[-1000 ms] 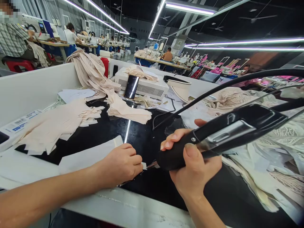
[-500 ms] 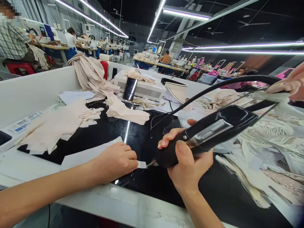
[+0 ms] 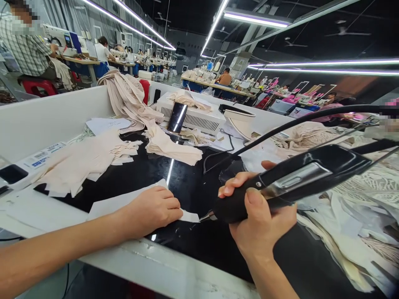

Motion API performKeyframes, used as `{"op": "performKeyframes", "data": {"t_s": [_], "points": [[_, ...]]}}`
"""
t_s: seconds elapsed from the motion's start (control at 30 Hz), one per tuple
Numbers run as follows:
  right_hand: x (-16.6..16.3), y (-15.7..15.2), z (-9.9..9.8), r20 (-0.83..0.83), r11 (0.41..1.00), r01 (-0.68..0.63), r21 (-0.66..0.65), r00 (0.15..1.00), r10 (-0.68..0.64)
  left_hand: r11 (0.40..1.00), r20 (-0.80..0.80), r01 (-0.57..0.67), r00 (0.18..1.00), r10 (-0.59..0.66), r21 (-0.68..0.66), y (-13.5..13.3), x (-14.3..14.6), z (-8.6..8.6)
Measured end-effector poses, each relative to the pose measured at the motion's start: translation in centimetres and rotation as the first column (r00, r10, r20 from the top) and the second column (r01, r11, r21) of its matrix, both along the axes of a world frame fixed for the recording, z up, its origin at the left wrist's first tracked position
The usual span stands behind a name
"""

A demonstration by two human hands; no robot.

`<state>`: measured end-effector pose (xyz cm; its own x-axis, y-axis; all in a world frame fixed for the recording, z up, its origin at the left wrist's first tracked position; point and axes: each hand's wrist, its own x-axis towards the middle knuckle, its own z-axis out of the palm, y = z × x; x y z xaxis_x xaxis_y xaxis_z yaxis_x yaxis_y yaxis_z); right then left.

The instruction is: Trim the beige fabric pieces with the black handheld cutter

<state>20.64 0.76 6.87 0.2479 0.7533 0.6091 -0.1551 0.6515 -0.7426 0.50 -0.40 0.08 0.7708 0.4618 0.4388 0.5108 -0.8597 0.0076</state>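
Observation:
My left hand (image 3: 154, 209) is closed, its curled fingers pressing a white sheet-like piece (image 3: 118, 199) onto the black tabletop (image 3: 190, 187). A narrow end of that piece sticks out past my knuckles. In my right hand (image 3: 260, 224) is a black corded handheld power tool (image 3: 299, 176) with a silver lever on its side and a slim pointed metal tip. The tip meets, or nearly meets, the protruding end of the white piece; exact contact cannot be told. My left fingertips are partly hidden.
Stacked beige fabric pieces (image 3: 89, 162) lie at left, more (image 3: 171, 147) behind. A phone (image 3: 177, 117) leans on a white vented box (image 3: 199, 120). Lace and fabric scraps (image 3: 358, 220) fill the right side. The tool's cable (image 3: 280, 128) arches right. A person in a checked shirt (image 3: 21, 45) sits far left.
The tool and my right hand have shifted slightly right, away from my left hand. More of the white piece's narrow end shows. A hand at the far right has gone from view.

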Motion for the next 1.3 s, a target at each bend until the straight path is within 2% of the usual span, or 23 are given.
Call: {"op": "performKeyframes", "data": {"t_s": [0.2,0.53,0.7,0.87,1.3], "points": [[0.2,0.0,-0.1,0.015,1.0,0.009,-0.008,1.0,-0.009,0.995,0.02,0.065,0.998,-0.064,-0.074,0.1,0.3,-0.4],[-0.1,0.2,0.4,-0.004,0.999,0.017,-0.036,1.0,-0.017,0.984,0.039,0.036,0.999,-0.03,-0.175,-0.4,0.2,-0.6],[-1.6,0.7,0.8,-0.072,1.0,0.003,-0.016,0.997,-0.004,0.984,0.046,0.029,0.999,-0.021,-0.178,-0.3,0.2,-0.8],[-2.7,1.1,0.1,-0.043,1.0,-0.03,-0.008,0.999,0.03,0.99,0.049,0.032,0.998,-0.025,-0.141,-0.3,0.4,-0.7],[-2.8,1.0,-0.4,-0.022,1.0,-0.012,0.0,1.0,0.012,0.99,0.043,0.044,0.998,-0.039,-0.131,-0.2,0.4,-0.8]]}}
